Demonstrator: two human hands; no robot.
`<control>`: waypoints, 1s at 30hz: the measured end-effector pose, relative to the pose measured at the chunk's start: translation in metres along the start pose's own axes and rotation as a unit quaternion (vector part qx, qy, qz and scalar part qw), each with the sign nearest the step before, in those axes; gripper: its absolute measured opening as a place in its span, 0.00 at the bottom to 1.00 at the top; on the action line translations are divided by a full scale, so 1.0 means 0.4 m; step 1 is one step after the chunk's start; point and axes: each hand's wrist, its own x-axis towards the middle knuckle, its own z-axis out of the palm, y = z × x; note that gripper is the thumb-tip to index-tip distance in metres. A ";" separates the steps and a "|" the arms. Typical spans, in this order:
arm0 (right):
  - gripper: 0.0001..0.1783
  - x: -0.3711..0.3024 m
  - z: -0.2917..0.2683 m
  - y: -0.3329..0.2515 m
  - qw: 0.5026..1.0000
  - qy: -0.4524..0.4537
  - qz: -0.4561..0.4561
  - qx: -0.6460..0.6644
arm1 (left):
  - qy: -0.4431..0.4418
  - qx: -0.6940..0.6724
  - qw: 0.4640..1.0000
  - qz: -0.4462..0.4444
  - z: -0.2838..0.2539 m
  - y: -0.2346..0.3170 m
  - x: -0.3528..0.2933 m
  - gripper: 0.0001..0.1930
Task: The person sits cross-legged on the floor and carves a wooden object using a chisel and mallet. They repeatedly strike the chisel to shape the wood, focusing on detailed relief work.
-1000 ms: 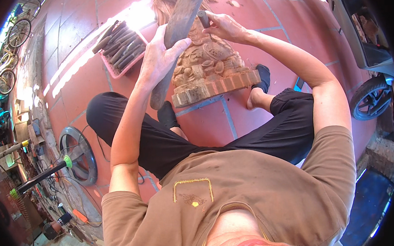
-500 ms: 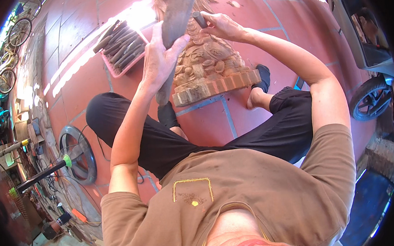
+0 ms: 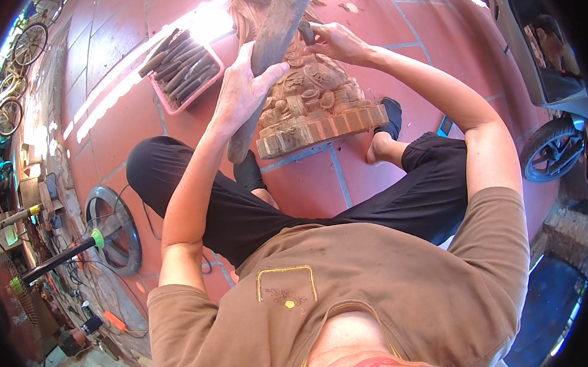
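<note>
My left hand is wrapped round a long, grey-brown wooden mallet, which slants across the upper middle of the view. Its narrow end hangs below my wrist. The fingers of my right hand are closed round a carving chisel; the dark handle end shows, and the blade cannot be made out. Both tools are over a carved wooden statue with deep relief, standing on the floor between my feet. The mallet hides part of the statue's top, and the thick part of the mallet is close to the chisel's end.
A pink plastic basket full of dark-handled tools stands left of the statue on the red tiled floor. A fan with a round base is at my left. A motorbike wheel stands at the right, and bicycles at the far left.
The mallet has swung a little to the right at its upper end, closer to the chisel. My right hand has shifted slightly, and the chisel handle has tilted.
</note>
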 end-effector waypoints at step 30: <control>0.15 -0.011 -0.007 -0.034 0.998 -0.021 -0.049 0.022 | 0.010 0.034 0.999 0.013 0.009 0.001 -0.032 0.33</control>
